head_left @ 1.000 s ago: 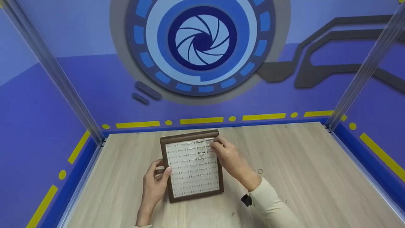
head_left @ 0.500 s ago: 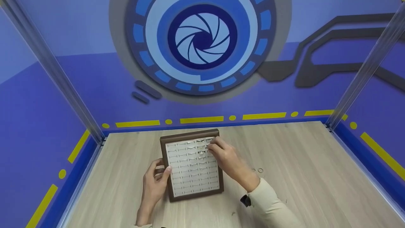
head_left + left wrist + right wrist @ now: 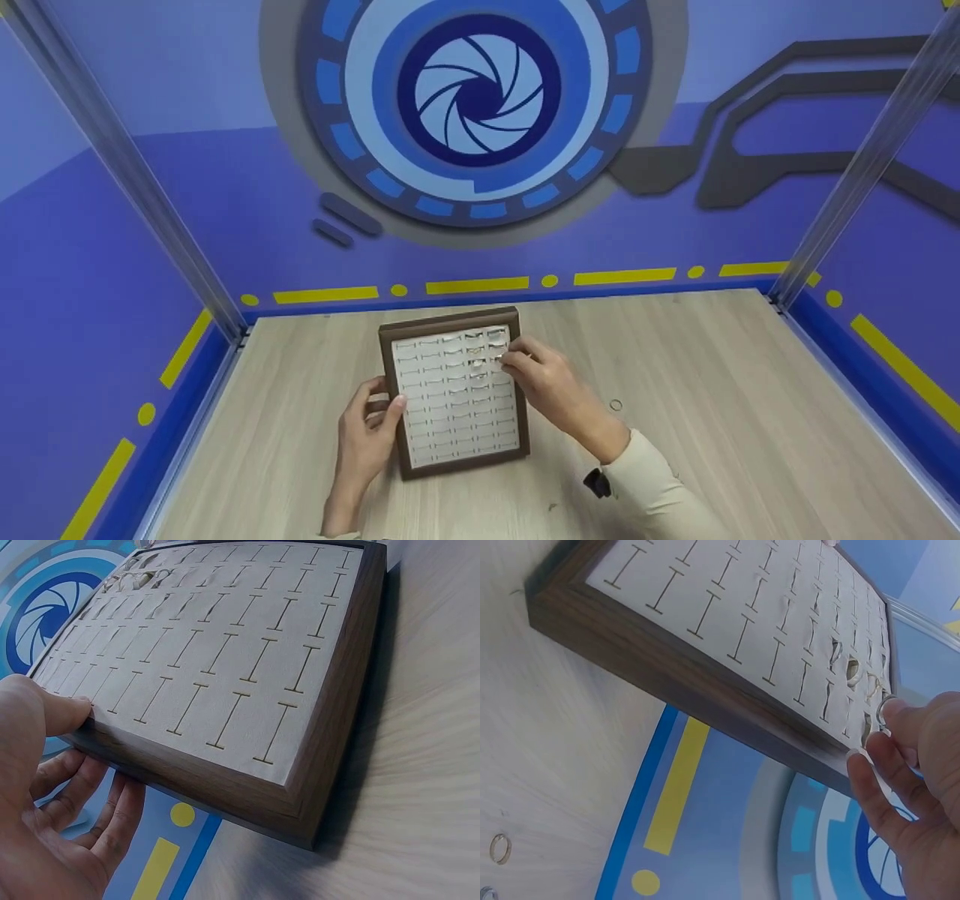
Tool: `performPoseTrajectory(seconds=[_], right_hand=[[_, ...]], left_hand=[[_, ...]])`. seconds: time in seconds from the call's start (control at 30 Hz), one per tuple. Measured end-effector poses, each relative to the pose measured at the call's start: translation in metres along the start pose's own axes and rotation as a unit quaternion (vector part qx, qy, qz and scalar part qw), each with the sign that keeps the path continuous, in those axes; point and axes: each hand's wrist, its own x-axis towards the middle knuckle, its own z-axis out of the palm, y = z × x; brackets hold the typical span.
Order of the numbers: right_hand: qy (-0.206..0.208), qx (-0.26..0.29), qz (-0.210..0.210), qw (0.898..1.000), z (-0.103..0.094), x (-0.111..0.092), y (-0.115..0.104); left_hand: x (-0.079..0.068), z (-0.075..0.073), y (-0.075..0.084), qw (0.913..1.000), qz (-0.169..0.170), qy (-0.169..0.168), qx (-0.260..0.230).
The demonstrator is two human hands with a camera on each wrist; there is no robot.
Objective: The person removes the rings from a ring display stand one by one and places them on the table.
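Observation:
A ring display tray [image 3: 394, 450] with a brown frame and a white slotted pad leans tilted above the wooden tabletop. My left hand [image 3: 365, 439] grips its left edge, thumb on the front and fingers behind, as the left wrist view shows. At the upper right of the pad, my right hand [image 3: 555, 386] pinches a ring [image 3: 886, 708] between thumb and finger, right at a slot. Several rings [image 3: 853, 673] sit in slots close by, in the upper right part of the pad. Most other slots hold nothing.
To the right of the tray, a loose ring [image 3: 616, 405] lies on the tabletop [image 3: 720, 390]; the right wrist view shows a second ring [image 3: 488, 893] near it. Blue printed panels [image 3: 247, 217] and metal posts [image 3: 161, 195] enclose the table.
My right hand has shifted slightly down along the right column, uncovering filled slots at the top right corner. The left hand and tray stay in place.

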Motion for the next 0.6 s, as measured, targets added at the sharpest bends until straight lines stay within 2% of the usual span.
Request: performPoseTrajectory(seconds=[0.27, 0.43, 0.6], right_hand=[[-0.024, 0.012, 0.001, 1.000, -0.009, -0.013, 0.003], [-0.044, 0.009, 0.016, 0.999, -0.015, -0.023, 0.007], [-0.045, -0.003, 0.024, 0.999, -0.019, -0.035, 0.012]], left_hand=[[0.000, 0.000, 0.000, 1.0000, 0.006, 0.003, -0.001], [-0.001, 0.001, 0.001, 1.0000, 0.001, 0.003, 0.004], [-0.001, 0.000, 0.000, 1.0000, -0.002, 0.002, 0.009]])
